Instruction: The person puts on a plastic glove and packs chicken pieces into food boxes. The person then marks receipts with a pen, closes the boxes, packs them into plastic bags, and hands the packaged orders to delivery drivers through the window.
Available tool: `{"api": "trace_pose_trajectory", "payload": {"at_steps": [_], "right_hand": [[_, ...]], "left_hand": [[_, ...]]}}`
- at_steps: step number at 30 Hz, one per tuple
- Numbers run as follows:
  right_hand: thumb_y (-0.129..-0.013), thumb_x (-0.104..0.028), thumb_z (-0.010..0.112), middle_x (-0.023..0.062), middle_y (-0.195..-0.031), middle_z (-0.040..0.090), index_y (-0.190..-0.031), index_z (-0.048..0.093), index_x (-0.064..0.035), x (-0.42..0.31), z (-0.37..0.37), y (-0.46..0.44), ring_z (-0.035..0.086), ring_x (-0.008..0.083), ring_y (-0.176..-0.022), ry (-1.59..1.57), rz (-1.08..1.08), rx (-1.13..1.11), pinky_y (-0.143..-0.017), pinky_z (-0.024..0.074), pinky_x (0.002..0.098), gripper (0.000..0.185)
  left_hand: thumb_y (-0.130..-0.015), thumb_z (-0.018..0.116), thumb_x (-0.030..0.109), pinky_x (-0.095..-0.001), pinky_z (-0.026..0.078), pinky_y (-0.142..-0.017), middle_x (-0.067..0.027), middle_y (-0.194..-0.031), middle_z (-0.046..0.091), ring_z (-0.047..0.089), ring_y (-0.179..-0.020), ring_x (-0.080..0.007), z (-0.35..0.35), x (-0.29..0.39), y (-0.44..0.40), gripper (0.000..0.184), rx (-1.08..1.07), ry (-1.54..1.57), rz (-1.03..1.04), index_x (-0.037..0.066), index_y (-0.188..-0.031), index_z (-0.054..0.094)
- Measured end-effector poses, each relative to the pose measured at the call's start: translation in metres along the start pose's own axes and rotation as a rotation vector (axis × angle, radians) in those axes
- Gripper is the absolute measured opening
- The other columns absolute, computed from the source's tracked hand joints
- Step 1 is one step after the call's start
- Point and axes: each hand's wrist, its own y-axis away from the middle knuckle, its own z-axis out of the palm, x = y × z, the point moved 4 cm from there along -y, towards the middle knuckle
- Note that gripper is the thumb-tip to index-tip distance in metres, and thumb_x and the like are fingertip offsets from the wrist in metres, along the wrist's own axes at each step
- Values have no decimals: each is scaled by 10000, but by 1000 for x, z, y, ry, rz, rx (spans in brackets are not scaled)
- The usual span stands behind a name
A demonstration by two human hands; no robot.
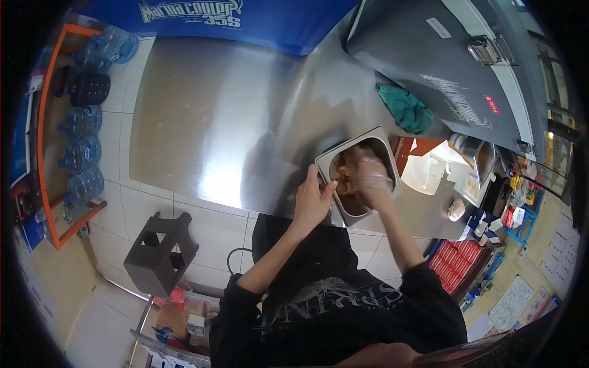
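Observation:
A rectangular steel food pan [384, 142] sits tilted on the metal table, with brown, saucy food pieces [342, 175] inside. My left hand [314, 201] grips the near left side of the pan, its thumb at the rim and its fingers along the outer wall. My right hand [370, 179], in what looks like a clear plastic glove, reaches into the pan over the food. Motion smears its fingers, so their pose and anything in them cannot be made out.
A green cloth [406, 109] lies by the grey cooler box [442, 61]. An open paper box [426, 172] stands right of the pan, near a crumpled white item [456, 210]. A blue cooler [257, 24] stands at the back. On the floor is a dark stool [156, 248].

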Motion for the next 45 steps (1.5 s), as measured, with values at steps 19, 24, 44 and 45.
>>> {"api": "trace_pose_trajectory", "payload": {"at_steps": [19,24,44,45], "right_hand": [[-719,-186,640,225,-1005,565,-1119,495,-68,-30,-3,27,573,352,-969,-126,-216,48,-784,484,449,441],[-773,-183,609,220,-817,611,-1085,505,-28,-8,-61,34,618,372,-815,-405,-124,210,-726,501,429,364],[-742,-135,606,202,-1039,556,-1209,477,-90,18,-24,54,560,341,-955,-394,-77,28,-830,467,408,486],[-742,-135,606,202,-1039,556,-1209,477,-90,11,-6,49,560,341,-955,-398,-73,38,-830,467,408,486]], "left_hand": [[-774,597,60,-399,467,-610,-170,-772,555,610,-695,-340,11,-24,24,409,60,-6,100,72,-1086,334],[-829,567,13,-280,514,-496,-125,-917,494,633,-599,-180,7,-23,16,442,11,-26,116,40,-1168,286],[-848,544,11,-220,484,-494,-95,-924,581,593,-589,-107,5,-10,27,389,-2,-80,148,34,-1165,319],[-848,544,11,-220,484,-494,-95,-924,581,593,-589,-107,14,-11,31,389,-8,-86,157,34,-1165,319]]}}
